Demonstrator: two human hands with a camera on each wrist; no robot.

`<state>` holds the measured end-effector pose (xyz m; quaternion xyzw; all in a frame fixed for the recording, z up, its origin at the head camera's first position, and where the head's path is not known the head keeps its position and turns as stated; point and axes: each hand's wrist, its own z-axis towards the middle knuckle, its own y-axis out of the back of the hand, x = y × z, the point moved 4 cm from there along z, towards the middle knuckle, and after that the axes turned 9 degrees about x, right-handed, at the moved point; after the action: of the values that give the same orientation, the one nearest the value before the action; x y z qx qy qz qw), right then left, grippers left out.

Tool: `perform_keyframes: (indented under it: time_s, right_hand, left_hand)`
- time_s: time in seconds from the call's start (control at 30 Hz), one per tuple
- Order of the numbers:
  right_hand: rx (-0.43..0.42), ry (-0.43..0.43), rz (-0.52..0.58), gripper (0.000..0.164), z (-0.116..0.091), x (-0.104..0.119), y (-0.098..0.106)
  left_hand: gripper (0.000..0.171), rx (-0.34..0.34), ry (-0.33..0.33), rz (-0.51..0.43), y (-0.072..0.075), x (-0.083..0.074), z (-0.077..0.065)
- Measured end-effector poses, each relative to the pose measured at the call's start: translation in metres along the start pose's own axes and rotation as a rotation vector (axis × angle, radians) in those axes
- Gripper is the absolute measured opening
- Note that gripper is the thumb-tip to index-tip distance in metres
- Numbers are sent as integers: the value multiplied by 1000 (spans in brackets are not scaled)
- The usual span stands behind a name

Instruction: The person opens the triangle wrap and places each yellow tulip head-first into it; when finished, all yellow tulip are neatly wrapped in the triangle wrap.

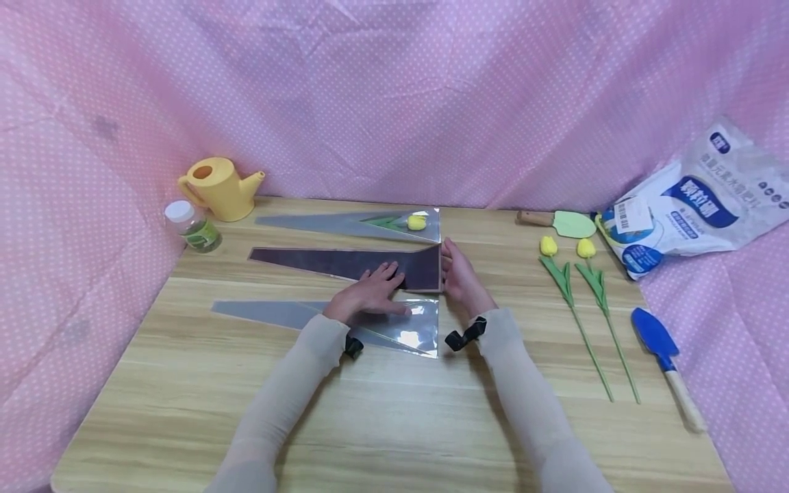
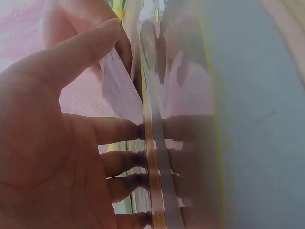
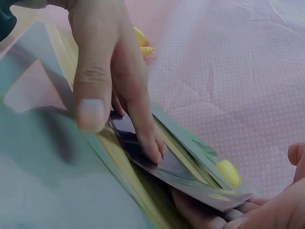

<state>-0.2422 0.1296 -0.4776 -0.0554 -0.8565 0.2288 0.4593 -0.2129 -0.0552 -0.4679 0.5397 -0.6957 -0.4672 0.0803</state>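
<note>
A dark purple, tapered flower sleeve (image 1: 333, 263) lies between two clear ones, its wide end to the right. My left hand (image 1: 372, 294) rests its fingertips on the dark sleeve, with the thumb stretched out over the nearer clear sleeve (image 1: 277, 315). My right hand (image 1: 462, 277) is at the wide end. In the right wrist view, its fingers (image 3: 233, 214) lie beneath the sleeve's slightly raised edge, and its thumb stands apart above. The farther clear sleeve (image 1: 308, 223) contains a yellow tulip (image 1: 416, 222) with green leaves.
Two long-stemmed tulips (image 1: 570, 294) lie right of my hands, near a blue trowel (image 1: 653, 335). Behind them are a green-bladed trowel (image 1: 570, 223) and a white bag (image 1: 690, 205). A yellow watering can (image 1: 218, 192) and a white-capped jar (image 1: 200, 233) stand at the back left.
</note>
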Motion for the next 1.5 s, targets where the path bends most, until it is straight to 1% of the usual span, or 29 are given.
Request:
perform_keyframes:
  time_s: [0.1,0.2,0.27,0.37,0.43,0.53,0.6,0.77,0.87,0.97,1.03,1.07,1.17,1.3,1.4,1.5]
  right_hand:
    - [21,1,12,66,-2,-1,-2]
    - [49,5,-13,67,-4,-1,-6]
    - [62,15,-28,67,-6,0,-9]
    - [73,29,-68,67,-8,3,-13]
    - [82,37,-86,67,-8,4,-16]
    - [92,47,-103,68,-10,5,-19]
    - [103,53,-102,69,-12,5,-21]
    - [128,61,-96,69,-16,6,-27]
    - [138,68,-92,69,-18,7,-29]
    - [147,79,-92,70,-19,8,-31]
    - [145,88,-94,70,-20,10,-31]
    - [142,92,-95,70,-20,10,-31]
    - [135,99,-108,70,-20,11,-30]
    - [143,94,-114,69,-19,9,-30]
    - [147,97,-98,69,-19,8,-31]
    - [150,107,-89,69,-19,8,-31]
  left_hand:
    - [94,-8,4,-2,0,0,0]
    - [92,-17,9,-10,1,0,1]
    - [89,-21,6,-32,4,-1,1]
    - [75,-53,-20,-59,10,-2,4]
    - [59,-84,-39,-100,14,-2,7]
    - [39,-156,-67,-172,22,-2,11]
    - [32,-204,-72,-218,26,-2,13]
    - [30,-340,-55,-273,33,0,17]
    - [23,-444,-35,-315,36,1,16]
    - [17,-549,-36,-394,39,-2,13]
    - [16,-596,-47,-449,40,-6,12]
    - [17,-608,-53,-478,40,-8,12]
    - [19,-608,-61,-564,37,-12,15]
    - [20,-583,-29,-655,31,-12,20]
    - [21,-564,-5,-709,27,-10,22]
    - [25,-543,-4,-770,25,-10,23]
